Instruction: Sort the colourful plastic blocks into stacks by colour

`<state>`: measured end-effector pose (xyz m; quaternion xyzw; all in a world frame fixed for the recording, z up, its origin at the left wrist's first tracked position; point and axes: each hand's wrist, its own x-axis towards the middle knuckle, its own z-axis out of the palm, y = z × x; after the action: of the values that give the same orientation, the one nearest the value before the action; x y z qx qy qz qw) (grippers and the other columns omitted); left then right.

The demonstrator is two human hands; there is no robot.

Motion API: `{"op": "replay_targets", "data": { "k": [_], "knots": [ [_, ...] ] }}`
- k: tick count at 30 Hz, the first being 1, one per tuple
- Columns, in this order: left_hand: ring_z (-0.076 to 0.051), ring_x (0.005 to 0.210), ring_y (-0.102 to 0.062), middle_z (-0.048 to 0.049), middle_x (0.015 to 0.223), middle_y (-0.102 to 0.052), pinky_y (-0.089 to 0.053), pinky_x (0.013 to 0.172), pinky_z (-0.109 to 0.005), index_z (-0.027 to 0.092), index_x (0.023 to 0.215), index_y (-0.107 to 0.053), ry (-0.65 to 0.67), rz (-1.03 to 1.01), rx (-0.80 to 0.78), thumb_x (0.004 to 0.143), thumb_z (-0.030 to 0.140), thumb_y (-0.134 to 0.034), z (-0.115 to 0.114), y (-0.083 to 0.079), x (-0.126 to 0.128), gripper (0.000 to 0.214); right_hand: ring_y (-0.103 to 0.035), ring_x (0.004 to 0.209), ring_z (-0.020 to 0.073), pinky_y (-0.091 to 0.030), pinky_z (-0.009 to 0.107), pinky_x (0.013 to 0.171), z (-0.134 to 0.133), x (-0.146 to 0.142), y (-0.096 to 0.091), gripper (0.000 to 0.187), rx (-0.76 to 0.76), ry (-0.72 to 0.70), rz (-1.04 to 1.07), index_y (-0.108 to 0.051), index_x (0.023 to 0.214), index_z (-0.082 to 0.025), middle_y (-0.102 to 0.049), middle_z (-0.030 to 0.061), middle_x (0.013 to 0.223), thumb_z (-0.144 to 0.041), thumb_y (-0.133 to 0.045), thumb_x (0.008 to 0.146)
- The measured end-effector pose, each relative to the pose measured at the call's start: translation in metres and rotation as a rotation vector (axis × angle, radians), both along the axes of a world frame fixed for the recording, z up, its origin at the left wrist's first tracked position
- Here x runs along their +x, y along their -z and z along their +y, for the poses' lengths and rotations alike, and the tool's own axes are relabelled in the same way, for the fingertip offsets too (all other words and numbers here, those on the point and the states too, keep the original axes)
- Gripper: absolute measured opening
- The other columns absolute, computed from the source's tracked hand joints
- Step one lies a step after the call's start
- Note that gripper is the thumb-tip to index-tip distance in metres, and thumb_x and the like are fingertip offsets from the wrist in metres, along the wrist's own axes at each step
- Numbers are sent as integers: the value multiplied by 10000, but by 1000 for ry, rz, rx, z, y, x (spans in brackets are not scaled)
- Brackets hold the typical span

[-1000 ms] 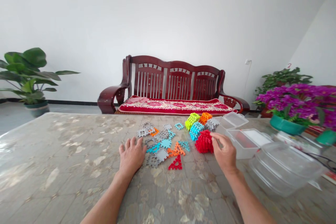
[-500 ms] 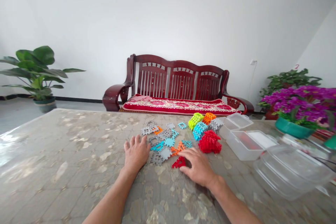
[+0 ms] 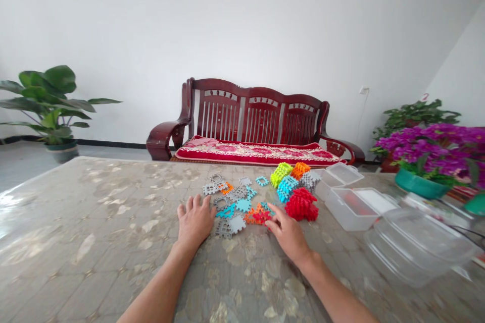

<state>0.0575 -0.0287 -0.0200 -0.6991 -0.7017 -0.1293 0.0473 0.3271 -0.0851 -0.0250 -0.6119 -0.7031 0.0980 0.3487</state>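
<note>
Largest first: a dark wooden settee with a red floral cushion stands well beyond the fingers. The marble-patterned bench carries all the rest. To the right of the right fingers sit two clear plastic boxes and a larger clear tub. Just beyond those fingers is a red block stack, with lime, blue, orange and grey stacks behind it. Loose lattice tiles lie between the hands.

Left hand: flat on the bench at the near edge of the tiles, fingers apart, holding nothing.

Right hand: fingers loosely together, tips at a small red triangular tile, which lies ahead and to their left on an orange tile. Clamped or merely touching: cannot tell. Long axis unclear. Right hand is nearer.

Change from previous frame: triangle and right hand now sit farther forward.
</note>
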Motion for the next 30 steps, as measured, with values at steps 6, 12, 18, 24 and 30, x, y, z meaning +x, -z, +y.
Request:
{"op": "replay_targets", "data": {
  "k": [6,12,18,24,30],
  "knots": [
    [-326,1320,-425,-153,1376,-548,-288,1085,-563,216,1306,-578,2,-7,-9,940,358,-376,1,0,-1,441,-638,538,179,-514,292,633,10,16,2,531,-122,85,315,-641,1259,-153,-640,-12,586,-472,-414,901],
    [-324,1330,-411,-150,1399,-539,-281,1091,-564,226,1324,-565,-3,-3,-10,943,369,-367,1,1,0,452,-711,780,206,-580,304,655,16,23,21,520,-73,78,425,-684,1205,-192,-746,101,1078,-325,-607,708],
    [-325,1334,-410,-147,1405,-536,-280,1093,-557,230,1320,-569,-2,-6,-20,947,372,-365,1,0,0,449,-722,721,221,-595,348,628,14,25,22,370,11,39,354,-742,1064,-203,-778,88,955,-243,-532,762],
    [-323,1348,-406,-150,1437,-511,-282,1094,-552,234,1358,-543,-8,-7,-15,948,388,-375,3,4,-2,469,-716,837,223,-576,359,797,-2,17,-6,183,230,5,94,-750,891,-231,-763,55,888,-220,-576,837],
    [-319,1347,-414,-148,1434,-513,-285,1095,-547,240,1353,-546,-8,3,-11,952,387,-377,3,4,-2,460,-694,877,199,-539,344,855,-14,18,-39,139,586,-32,2,-736,910,-242,-759,48,902,-227,-598,906]
  ]
}}
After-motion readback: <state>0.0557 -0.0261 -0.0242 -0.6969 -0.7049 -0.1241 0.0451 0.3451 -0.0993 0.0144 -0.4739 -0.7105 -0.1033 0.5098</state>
